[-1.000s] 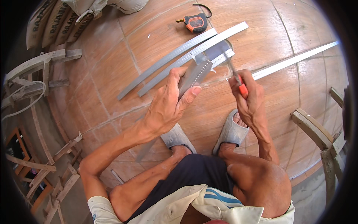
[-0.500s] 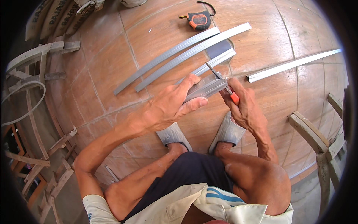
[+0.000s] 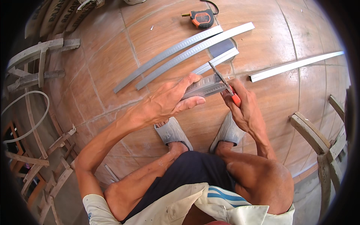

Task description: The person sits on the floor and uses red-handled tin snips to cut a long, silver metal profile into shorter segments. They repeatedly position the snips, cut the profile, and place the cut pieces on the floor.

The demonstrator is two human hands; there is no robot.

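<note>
My left hand grips a short grey metal channel with slotted marks, thumb along its near side and fingers over the far side. In my right hand is a pair of tin snips with red handles. Its blades lie at the channel's right end, one blade pointing up past the far edge. Whether the blades touch the metal I cannot tell. Just beyond, a ridged metal strip lies on the floor, partly behind my left hand. Two longer metal strips lie side by side further left.
An orange and black tape measure sits at the far side of the tiled floor. A long metal channel stretches off to the right. Wooden trestles stand left and right. Slippers are on my feet.
My left hand has shifted slightly left with the channel. The snips now show more of their blades at the channel's end, and my right hand stays nearly in place.
</note>
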